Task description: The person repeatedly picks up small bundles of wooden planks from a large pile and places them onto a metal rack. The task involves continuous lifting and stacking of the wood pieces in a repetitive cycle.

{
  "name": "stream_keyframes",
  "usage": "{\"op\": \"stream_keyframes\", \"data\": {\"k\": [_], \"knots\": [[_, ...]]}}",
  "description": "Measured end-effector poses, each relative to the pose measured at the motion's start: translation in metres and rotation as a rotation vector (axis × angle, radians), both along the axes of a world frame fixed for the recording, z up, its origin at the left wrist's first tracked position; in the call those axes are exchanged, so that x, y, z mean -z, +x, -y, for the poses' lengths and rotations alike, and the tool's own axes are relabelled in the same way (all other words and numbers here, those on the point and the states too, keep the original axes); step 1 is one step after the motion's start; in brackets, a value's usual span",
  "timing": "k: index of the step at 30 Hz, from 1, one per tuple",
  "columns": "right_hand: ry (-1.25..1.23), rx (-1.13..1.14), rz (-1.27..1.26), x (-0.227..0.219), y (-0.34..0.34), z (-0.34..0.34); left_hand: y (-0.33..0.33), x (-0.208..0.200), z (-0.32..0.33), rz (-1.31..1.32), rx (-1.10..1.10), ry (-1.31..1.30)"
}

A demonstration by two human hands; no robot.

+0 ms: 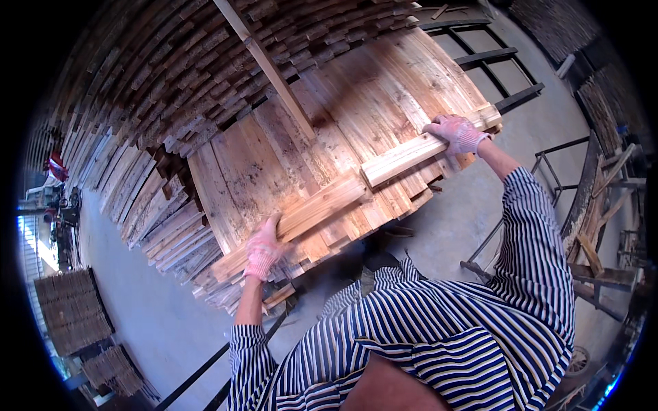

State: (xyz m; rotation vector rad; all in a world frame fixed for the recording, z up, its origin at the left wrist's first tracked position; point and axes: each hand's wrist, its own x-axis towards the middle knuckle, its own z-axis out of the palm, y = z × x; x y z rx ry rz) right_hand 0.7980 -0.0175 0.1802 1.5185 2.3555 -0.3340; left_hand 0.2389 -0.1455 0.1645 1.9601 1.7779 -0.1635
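Observation:
My left hand [263,250], in a pink-and-white knit glove, grips a wooden strip [322,205] that lies slantwise near the front edge of a layer of planks [349,89]. Its thumb points up over the strip's far side. Further right, my right hand [454,133], gloved the same way, is closed over a second wooden strip [404,159]. The inner ends of the two strips meet about midway between my hands. Parts of the fingers are hidden behind the wood and the gloves. A long, narrow stick [271,68] stands on the planks and leans away.
Tall stacks of rough boards [164,82] rise behind and to the left of the planks. A black metal frame [480,58] lies at the far right. Scrap wood and a rack [603,198] line the right side. Bundled slats [72,312] stand at the lower left on the concrete floor [147,294].

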Motion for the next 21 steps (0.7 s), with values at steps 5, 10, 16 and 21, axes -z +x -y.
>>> {"op": "stream_keyframes", "data": {"k": [5,10,16,21], "knots": [[-0.036,-0.013,0.071,0.003,-0.003,-0.011,-0.036,0.019,0.016,-0.012,-0.062,0.045],[-0.074,0.005,0.057,-0.004,0.002,-0.021,-0.025,0.015,0.013,-0.019,-0.060,0.072],[-0.044,-0.075,0.044,-0.016,0.006,-0.035,-0.021,0.003,0.003,0.008,-0.006,0.105],[-0.135,-0.107,0.010,-0.011,0.019,-0.058,-0.032,-0.014,-0.032,0.031,0.018,-0.111]]}}
